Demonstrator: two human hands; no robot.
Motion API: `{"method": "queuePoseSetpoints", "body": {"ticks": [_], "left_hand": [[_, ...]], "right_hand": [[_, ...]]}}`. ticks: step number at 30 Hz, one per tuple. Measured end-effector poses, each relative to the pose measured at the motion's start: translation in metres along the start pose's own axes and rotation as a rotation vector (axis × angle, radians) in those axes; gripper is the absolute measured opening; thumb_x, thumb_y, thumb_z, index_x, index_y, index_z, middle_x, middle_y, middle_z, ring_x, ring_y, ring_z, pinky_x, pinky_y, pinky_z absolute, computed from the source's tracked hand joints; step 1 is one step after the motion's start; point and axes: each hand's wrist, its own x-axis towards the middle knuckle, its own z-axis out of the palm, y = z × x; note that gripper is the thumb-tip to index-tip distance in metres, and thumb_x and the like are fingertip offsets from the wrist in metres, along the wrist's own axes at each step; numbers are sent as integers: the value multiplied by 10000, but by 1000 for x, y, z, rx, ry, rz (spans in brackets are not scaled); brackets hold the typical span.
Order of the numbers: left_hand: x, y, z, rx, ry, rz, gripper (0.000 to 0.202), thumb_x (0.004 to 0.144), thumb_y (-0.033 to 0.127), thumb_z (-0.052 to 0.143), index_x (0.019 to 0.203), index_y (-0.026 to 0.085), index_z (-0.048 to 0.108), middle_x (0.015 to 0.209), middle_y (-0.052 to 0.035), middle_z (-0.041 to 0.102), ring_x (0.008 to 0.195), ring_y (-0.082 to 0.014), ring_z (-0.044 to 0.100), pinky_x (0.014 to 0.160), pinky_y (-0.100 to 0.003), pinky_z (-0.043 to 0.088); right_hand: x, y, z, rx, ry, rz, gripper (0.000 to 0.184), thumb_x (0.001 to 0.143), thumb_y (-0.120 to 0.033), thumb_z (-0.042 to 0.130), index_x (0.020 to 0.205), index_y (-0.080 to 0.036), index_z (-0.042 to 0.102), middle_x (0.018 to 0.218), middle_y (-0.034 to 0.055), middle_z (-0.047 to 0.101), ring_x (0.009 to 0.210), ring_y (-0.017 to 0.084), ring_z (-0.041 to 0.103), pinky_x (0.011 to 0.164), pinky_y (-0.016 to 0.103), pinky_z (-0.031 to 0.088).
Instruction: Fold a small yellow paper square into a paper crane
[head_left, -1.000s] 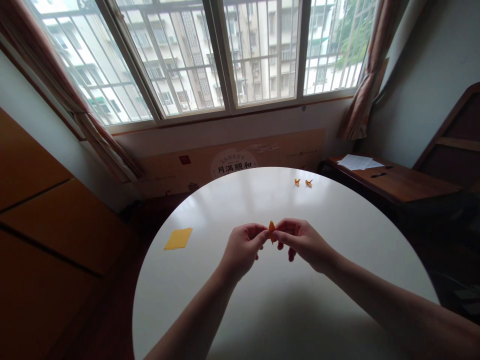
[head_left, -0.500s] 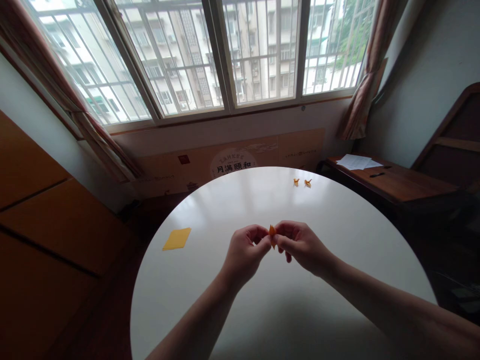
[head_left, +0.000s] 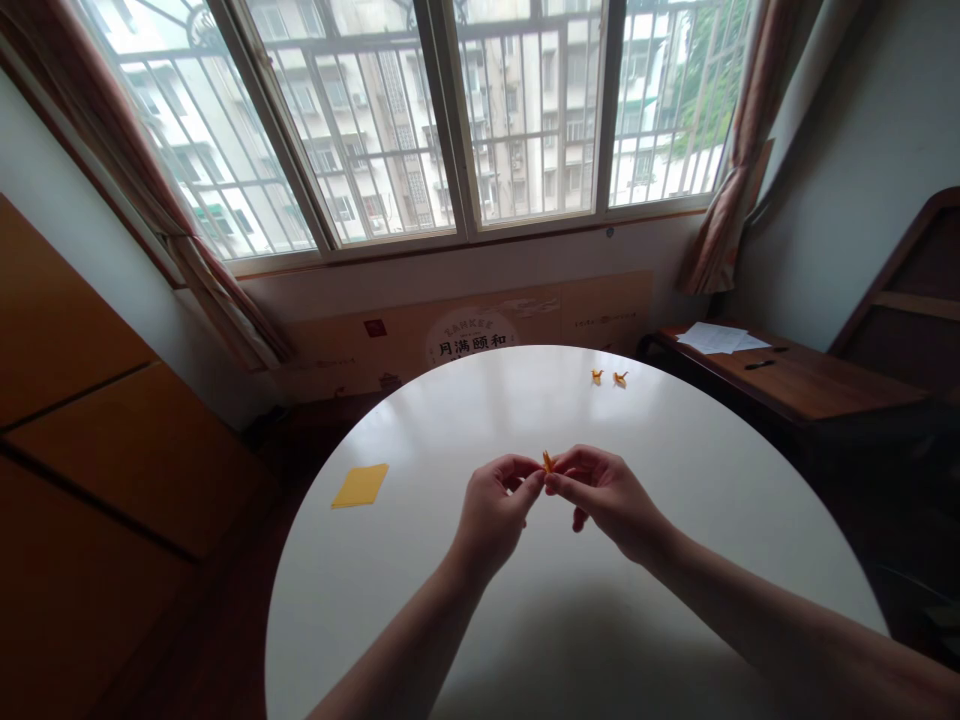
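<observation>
Over the middle of the white round table [head_left: 420,420], a small folded piece of orange-yellow paper [head_left: 547,461] is held between both hands. My left hand [head_left: 499,505] pinches its left side between thumb and fingers. From the other side, my right hand [head_left: 604,495] pinches it too, thumb toward me. Fingertips hide much of the paper's lower part. Two small origami cranes [head_left: 597,377] of the same colour stand at the far right of the tabletop. A stack of square yellow paper [head_left: 361,486] lies on the left.
Beyond the table's far edge, a printed cardboard panel [head_left: 405,340] leans below the window. At the right is a wooden side table [head_left: 840,385] with white sheets [head_left: 712,338] and a dark pen-like object [head_left: 759,365]. An orange-brown cabinet [head_left: 90,440] stands at the left.
The folded paper has turned in my fingers: its pointed lower end no longer shows, and narrow tips now point up. The view has tilted slightly upward.
</observation>
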Motion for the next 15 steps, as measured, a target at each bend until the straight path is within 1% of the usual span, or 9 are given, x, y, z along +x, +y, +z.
{"method": "queuePoseSetpoints", "body": {"ticks": [3,6,10,13,15], "left_hand": [[-1,1,1,-91,-41,-42,254,784,332,670,886,113,748,637,-26,620,521,-113,512,365,-175,421],[-1,3,0,-157,-51,-83,294,777,336,664,920,97,757,612,-19,593,543,-118,515,372,-170,427],[0,4,-1,-182,-61,-119,345,751,375,714,931,84,760,617,-21,583,567,-121,519,380,-169,431],[2,3,-2,-185,-59,-129,362,724,390,751,913,81,760,626,-21,585,559,-113,510,380,-169,427],[2,2,-2,-181,-48,-126,358,726,399,751,890,81,759,618,-21,583,559,-114,513,385,-170,431]], "right_hand": [[1,0,0,-8,18,-17,285,725,-392,846,835,-171,704,730,44,710,681,186,652,411,206,499],[2,0,-1,-76,44,-41,289,723,-401,845,849,-168,729,719,51,714,655,187,646,412,219,502],[3,-2,-1,-166,69,-98,282,733,-411,830,860,-171,755,803,75,728,699,208,653,407,235,518],[1,-3,-1,-219,63,-138,248,765,-406,800,866,-182,762,881,80,728,721,211,658,411,242,532],[0,-3,0,-237,57,-148,229,783,-398,781,869,-187,762,892,79,727,746,220,666,425,249,546]]}}
